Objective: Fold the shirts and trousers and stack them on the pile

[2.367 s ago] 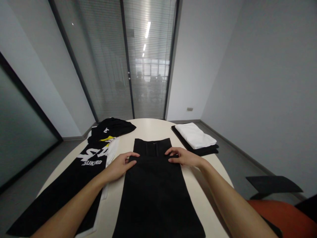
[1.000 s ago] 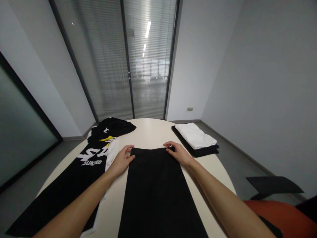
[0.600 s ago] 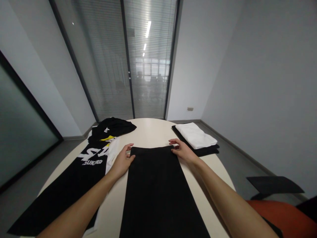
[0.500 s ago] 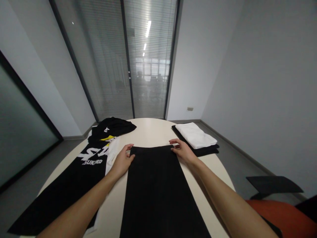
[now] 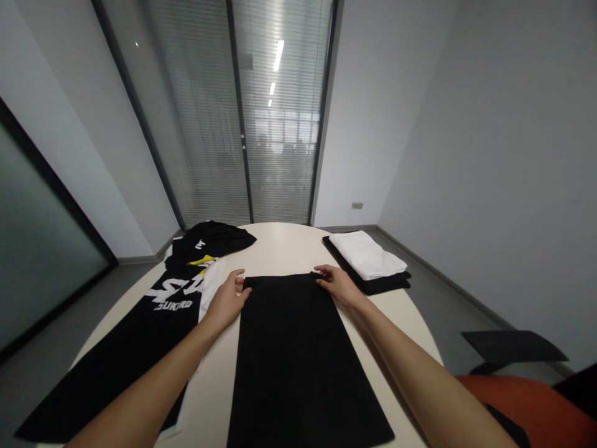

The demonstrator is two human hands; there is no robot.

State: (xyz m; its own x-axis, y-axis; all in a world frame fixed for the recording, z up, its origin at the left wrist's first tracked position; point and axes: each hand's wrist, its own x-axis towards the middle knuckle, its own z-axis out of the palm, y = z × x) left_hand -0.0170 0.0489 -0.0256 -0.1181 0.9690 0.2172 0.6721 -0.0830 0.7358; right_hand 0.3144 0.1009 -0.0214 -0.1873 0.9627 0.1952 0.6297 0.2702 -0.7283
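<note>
A black garment [image 5: 289,354], folded into a long panel, lies flat on the table in front of me and narrows towards its far edge. At the far left corner, my left hand [image 5: 227,302] is closed, with the thumb over the cloth and the fingers curled beside it. My right hand [image 5: 342,286] pinches the far right corner between thumb and fingers, where the edge lifts slightly. What the fingers do beneath the cloth is hidden.
Printed black-and-white shirts [image 5: 163,311] lie spread and heaped on the left. A folded white cloth [image 5: 368,255] rests on folded black cloth [image 5: 385,285] at the right. The round table [image 5: 289,246] stands near a glass partition; an orange chair [image 5: 517,404] is at lower right.
The near edge of the black garment has come into view at the bottom. My right hand has shifted slightly left, and my left hand has moved a little too. The other clothes are unchanged.
</note>
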